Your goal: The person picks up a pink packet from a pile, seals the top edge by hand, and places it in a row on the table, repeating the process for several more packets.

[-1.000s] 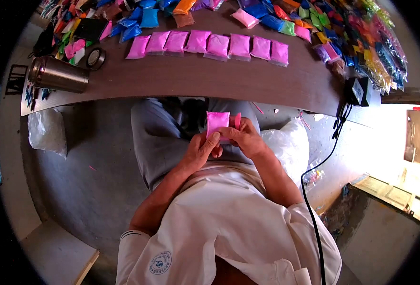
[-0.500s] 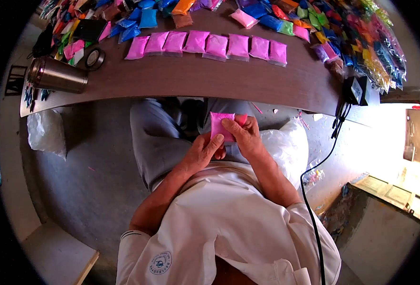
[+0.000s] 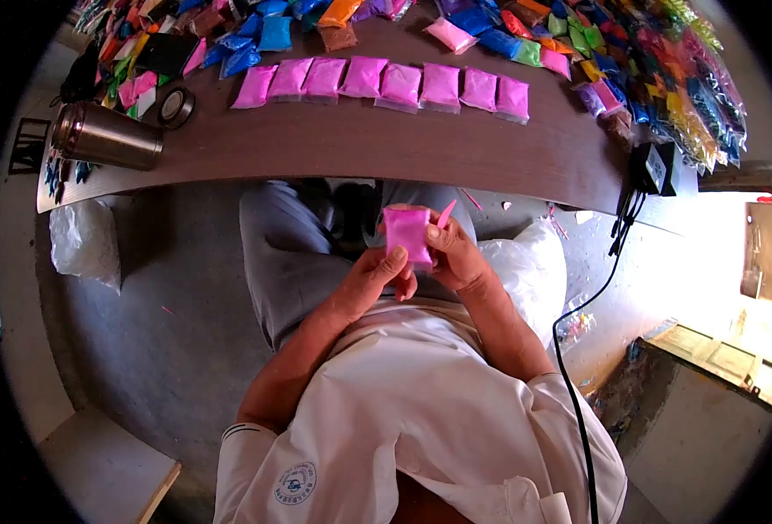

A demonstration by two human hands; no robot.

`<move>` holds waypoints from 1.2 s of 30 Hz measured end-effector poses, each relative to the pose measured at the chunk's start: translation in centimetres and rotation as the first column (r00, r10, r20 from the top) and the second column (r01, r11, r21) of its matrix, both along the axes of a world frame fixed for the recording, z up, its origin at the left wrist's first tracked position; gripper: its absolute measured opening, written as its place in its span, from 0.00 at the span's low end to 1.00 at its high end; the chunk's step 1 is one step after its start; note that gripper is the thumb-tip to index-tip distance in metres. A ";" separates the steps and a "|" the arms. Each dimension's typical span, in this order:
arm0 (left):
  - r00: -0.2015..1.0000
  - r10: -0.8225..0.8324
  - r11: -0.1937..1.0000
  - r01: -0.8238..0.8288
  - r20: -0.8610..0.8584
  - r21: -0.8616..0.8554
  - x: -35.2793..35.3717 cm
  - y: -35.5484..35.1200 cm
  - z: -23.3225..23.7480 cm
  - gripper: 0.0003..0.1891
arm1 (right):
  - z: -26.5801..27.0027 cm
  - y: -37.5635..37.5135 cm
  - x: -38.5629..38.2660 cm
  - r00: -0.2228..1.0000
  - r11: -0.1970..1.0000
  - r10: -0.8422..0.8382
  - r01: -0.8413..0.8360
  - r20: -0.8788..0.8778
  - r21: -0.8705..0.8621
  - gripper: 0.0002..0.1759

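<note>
A pink packet is held up in front of my lap. My left hand grips its lower left corner, thumb on the front face. At its right edge, my right hand holds the packet too, with a small pointed pink piece sticking up by the fingers. Some fingers are hidden behind the packet. On the brown table, several pink packets lie side by side in a row.
Piles of coloured packets cover the table's far side. A steel flask lies at the left beside a round lid. A black box with cables sits at the right edge. Plastic bags are below.
My right thumb has moved off the packet's front to its right edge, showing more of its face. The pink piece by my right hand now points upward.
</note>
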State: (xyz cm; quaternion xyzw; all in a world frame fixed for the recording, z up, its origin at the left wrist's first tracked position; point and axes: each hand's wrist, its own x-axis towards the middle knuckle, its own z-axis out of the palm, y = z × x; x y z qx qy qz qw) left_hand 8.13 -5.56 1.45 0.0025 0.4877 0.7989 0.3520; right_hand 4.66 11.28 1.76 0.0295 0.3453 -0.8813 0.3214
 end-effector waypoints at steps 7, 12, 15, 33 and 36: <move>1.000 0.001 0.999 -0.002 0.030 0.033 0.0 0.0 -0.5 0.28 | 0.0 -0.1 -0.1 0.995 0.999 0.035 -0.037 -0.095 -0.027 0.32; 0.995 -0.003 0.998 -0.004 0.102 0.064 0.1 0.0 -1.7 0.30 | 0.9 -0.7 0.1 0.993 0.971 -0.036 0.061 -0.110 0.232 0.22; 0.996 -0.016 1.000 0.015 0.087 0.011 0.3 -0.3 -2.7 0.31 | 1.1 -1.0 -0.1 0.984 0.920 -0.088 0.139 -0.152 0.366 0.20; 0.975 0.088 0.974 -0.127 -0.203 -0.186 0.1 -0.6 -1.4 0.28 | 2.7 -0.1 -0.3 0.996 0.970 -0.091 0.092 -0.014 0.226 0.14; 0.968 0.085 0.955 -0.146 -0.236 -0.256 0.3 -0.7 -2.2 0.28 | 1.8 -0.3 0.2 0.997 0.942 -0.074 0.080 -0.031 0.325 0.11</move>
